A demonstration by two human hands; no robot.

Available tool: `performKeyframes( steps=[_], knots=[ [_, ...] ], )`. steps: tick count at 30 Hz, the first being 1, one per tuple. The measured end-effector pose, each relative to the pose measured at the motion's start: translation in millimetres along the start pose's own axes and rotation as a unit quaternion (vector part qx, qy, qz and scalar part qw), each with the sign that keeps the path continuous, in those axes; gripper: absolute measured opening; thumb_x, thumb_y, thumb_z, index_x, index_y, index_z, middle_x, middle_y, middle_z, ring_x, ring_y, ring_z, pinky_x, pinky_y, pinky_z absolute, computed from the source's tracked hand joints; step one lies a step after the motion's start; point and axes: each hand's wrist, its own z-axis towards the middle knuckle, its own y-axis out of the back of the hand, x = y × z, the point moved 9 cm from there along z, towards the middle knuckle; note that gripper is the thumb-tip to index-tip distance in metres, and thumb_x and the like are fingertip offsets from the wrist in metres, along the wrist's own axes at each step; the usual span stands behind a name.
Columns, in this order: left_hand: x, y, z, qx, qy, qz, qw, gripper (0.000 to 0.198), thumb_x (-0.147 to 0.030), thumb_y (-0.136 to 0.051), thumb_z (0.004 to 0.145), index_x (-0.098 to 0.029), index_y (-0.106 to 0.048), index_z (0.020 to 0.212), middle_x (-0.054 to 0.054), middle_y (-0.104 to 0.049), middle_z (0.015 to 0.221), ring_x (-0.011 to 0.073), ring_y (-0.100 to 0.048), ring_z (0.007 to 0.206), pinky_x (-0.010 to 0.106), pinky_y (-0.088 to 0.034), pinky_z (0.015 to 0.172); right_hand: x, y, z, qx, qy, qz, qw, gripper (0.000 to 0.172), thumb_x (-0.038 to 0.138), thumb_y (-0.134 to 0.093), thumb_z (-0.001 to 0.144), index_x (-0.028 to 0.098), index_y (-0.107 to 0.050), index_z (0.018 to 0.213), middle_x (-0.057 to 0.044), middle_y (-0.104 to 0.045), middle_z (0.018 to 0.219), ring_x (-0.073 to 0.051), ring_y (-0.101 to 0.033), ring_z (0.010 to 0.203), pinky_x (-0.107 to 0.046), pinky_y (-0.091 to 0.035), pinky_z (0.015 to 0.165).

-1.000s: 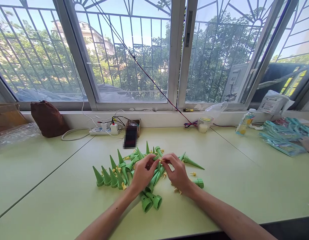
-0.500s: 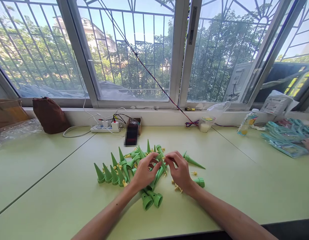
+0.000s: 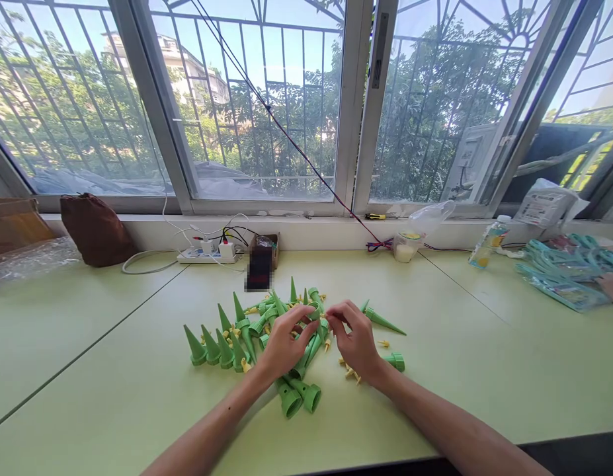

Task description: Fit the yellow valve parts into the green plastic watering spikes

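Observation:
My left hand (image 3: pixel 289 337) is closed on a green spike (image 3: pixel 315 311), its ring-shaped cap end up between thumb and fingers. Just to the right, my right hand (image 3: pixel 353 336) pinches something small at the cap's side; its fingertips hide most of it. Around and under my left hand lies a pile of green spikes, with upright cones (image 3: pixel 194 347) in a row at its left. Two open green caps (image 3: pixel 312 398) point toward me. Small yellow pieces (image 3: pixel 352 374) lie below my right hand, near another green cap (image 3: pixel 396 361). A green spike (image 3: pixel 385 320) rests beyond it.
Along the windowsill stand a brown bag (image 3: pixel 95 231), a power strip (image 3: pixel 202 254), a small box (image 3: pixel 272 246), a plastic jar (image 3: pixel 405 248) and a bottle (image 3: pixel 489 243). Another person's hand (image 3: pixel 612 288) touches teal packages (image 3: pixel 559 285) at the far right.
The view has shifted very slightly. Both hands stay close together at the green spike, with only small finger movement.

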Motion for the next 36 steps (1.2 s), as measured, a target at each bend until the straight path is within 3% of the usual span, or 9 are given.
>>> performKeyframes(
  steps=[7,17,30,36],
  knots=[
    [-4,2.2,0,-0.006,-0.012,0.011,1.000,0.019,-0.033,-0.061,0.087,-0.017,-0.064,0.097,0.004,-0.066,0.084,0.0143,-0.064,0.073,0.022,-0.054,0.061,4,2,2,-0.005,0.007,-0.030,1.000,0.013,0.015,-0.050,0.093,0.020,-0.059,0.083,-0.002,-0.057,0.078,-0.015,-0.054,0.069,-0.026,-0.046,0.063],
    [-7,-0.2,0,0.011,-0.026,0.015,1.000,0.016,-0.030,-0.061,0.087,-0.017,-0.065,0.095,0.004,-0.064,0.079,0.0136,-0.061,0.069,0.022,-0.053,0.058,-1,2,1,-0.003,-0.011,-0.041,0.999,0.011,0.020,-0.050,0.094,0.020,-0.057,0.086,0.000,-0.058,0.073,-0.014,-0.053,0.062,-0.025,-0.044,0.060],
    [-17,-3.8,-2,0.030,-0.064,0.042,0.997,0.010,-0.024,-0.059,0.088,-0.019,-0.065,0.096,0.003,-0.065,0.082,0.0127,-0.060,0.069,0.019,-0.049,0.056,-9,-3,-3,0.029,-0.038,-0.064,0.997,0.010,0.026,-0.043,0.098,0.021,-0.052,0.096,0.008,-0.037,0.056,-0.010,-0.034,0.046,-0.022,-0.029,0.049],
    [-19,-3.9,-1,0.027,-0.066,0.055,0.996,0.010,-0.022,-0.059,0.087,-0.019,-0.065,0.095,0.003,-0.066,0.080,0.0125,-0.060,0.067,0.020,-0.049,0.056,-15,-6,-3,0.039,-0.057,-0.059,0.996,0.013,0.028,-0.041,0.100,0.021,-0.052,0.095,0.008,-0.038,0.058,-0.010,-0.033,0.048,-0.022,-0.029,0.050]
  ],
)
